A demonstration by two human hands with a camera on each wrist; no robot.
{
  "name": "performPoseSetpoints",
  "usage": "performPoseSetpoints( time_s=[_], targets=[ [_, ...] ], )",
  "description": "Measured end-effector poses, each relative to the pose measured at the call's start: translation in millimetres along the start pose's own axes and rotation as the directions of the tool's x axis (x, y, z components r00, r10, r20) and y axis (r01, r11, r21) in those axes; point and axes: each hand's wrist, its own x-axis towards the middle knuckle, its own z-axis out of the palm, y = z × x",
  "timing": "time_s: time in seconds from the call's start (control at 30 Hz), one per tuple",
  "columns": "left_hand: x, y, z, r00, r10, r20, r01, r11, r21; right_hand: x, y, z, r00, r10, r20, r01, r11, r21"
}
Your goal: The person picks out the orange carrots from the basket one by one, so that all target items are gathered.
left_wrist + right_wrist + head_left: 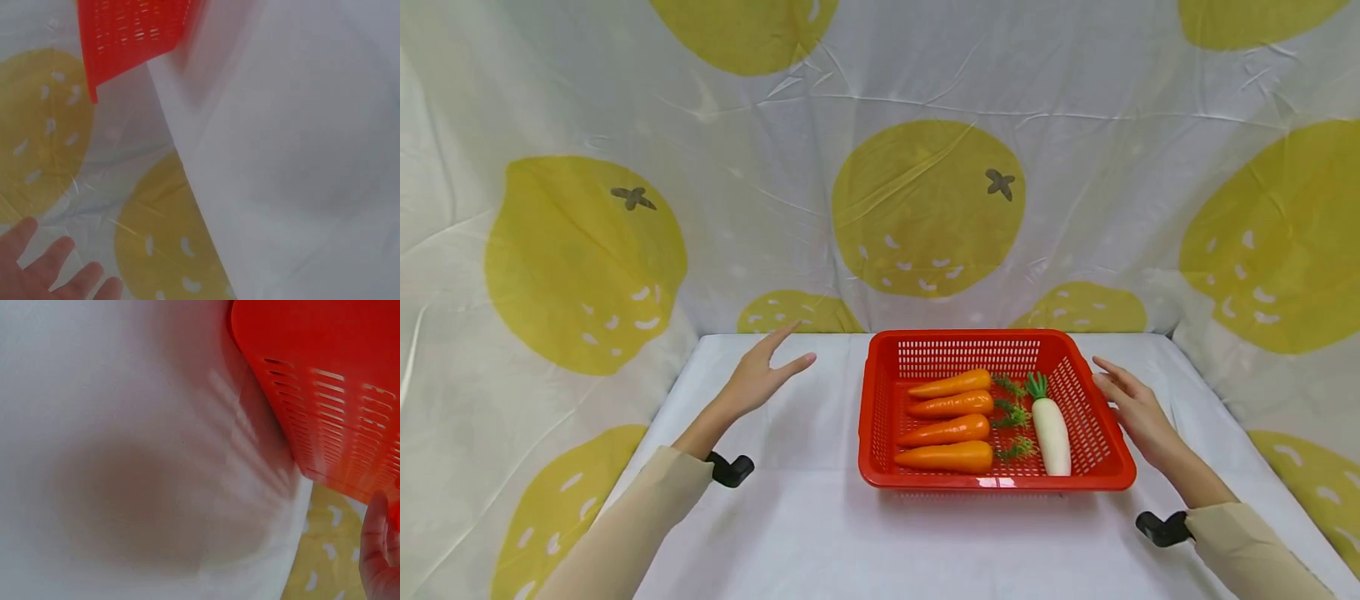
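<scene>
A red plastic basket (880, 479) sits on the white-covered table. Several orange carrots (951, 429) lie in it side by side, their green tops pointing right. Along the basket's right side lies a white radish (1052, 437) with a green top. My right hand (1138, 408) is at the basket's right rim, fingertips right at the edge; the right wrist view shows its fingers (375, 540) beside the perforated wall. To the left of the basket, apart from it, my left hand (760, 375) is held over the table with thumb and fingers spread and nothing in it.
The white table (940, 546) reaches back to a hanging cloth (760, 192) printed with large yellow lemons. That cloth also rises along the left and right sides. Black straps with small dark devices (730, 471) are on both wrists.
</scene>
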Motion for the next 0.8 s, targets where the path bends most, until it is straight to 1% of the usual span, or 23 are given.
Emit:
performPoseSetpoints(
  time_s=[0.17, 0.27, 0.33, 0.43, 0.53, 0.7, 0.8],
  targets=[
    [5.3, 19.3, 1.2, 0.999, 0.049, 0.018, -0.048, 0.997, -0.056, -1.3, -2, 6, 0.998, 0.061, -0.009, -0.061, 0.997, 0.04],
    [8.7, 30.3, 1.8, 0.996, 0.082, 0.035, -0.079, 0.993, -0.082, -1.5, -2, 10, 0.997, 0.067, -0.023, -0.066, 0.996, 0.067],
    [11.5, 37.1, 2.7, 0.993, 0.107, 0.045, -0.102, 0.99, -0.098, -1.8, -2, 12, 0.997, 0.061, -0.039, -0.058, 0.995, 0.083],
    [16.3, 46.9, 4.6, 0.988, 0.147, 0.055, -0.139, 0.982, -0.131, -0.2, 2, 14, 0.996, 0.035, -0.079, -0.03, 0.997, 0.065],
    [21.2, 57.0, 7.0, 0.984, 0.168, 0.059, -0.157, 0.976, -0.15, 1.6, 5, 15, 0.994, 0.011, -0.107, -0.007, 0.999, 0.041],
    [29.1, 73.7, 12.3, 0.982, 0.178, 0.067, -0.163, 0.969, -0.188, 2.4, 7, 16, 0.993, -0.022, -0.119, 0.023, 1.0, 0.0],
    [33.7, 84.7, 16.2, 0.98, 0.183, 0.074, -0.164, 0.964, -0.21, 3.4, 7, 16, 0.992, -0.027, -0.12, 0.024, 0.999, -0.027]
  ],
)
